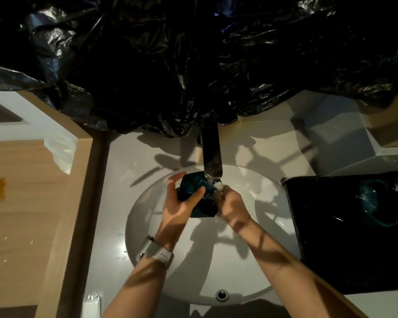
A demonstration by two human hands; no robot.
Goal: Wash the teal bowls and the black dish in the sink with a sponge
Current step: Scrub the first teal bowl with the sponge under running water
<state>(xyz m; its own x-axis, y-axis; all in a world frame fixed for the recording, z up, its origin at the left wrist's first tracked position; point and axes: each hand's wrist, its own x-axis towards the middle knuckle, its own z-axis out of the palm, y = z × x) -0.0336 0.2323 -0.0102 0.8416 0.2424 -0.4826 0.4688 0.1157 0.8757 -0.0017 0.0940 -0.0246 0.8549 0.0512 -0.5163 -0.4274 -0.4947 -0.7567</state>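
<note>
Left hand (182,203) grips teal bowl (194,187); right hand (231,203) inside.

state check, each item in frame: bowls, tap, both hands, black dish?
teal bowl: held under the tap, wet
faucet: running
left hand: gripping the bowl
right hand: soapy, rubbing the bowl
second teal bowl: in the black dish
black dish: on the counter

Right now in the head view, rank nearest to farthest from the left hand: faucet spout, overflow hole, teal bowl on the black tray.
From the left hand:
1. Faucet spout, just above it.
2. Overflow hole, at the basin's near edge.
3. Teal bowl, far right on the black tray.
</note>
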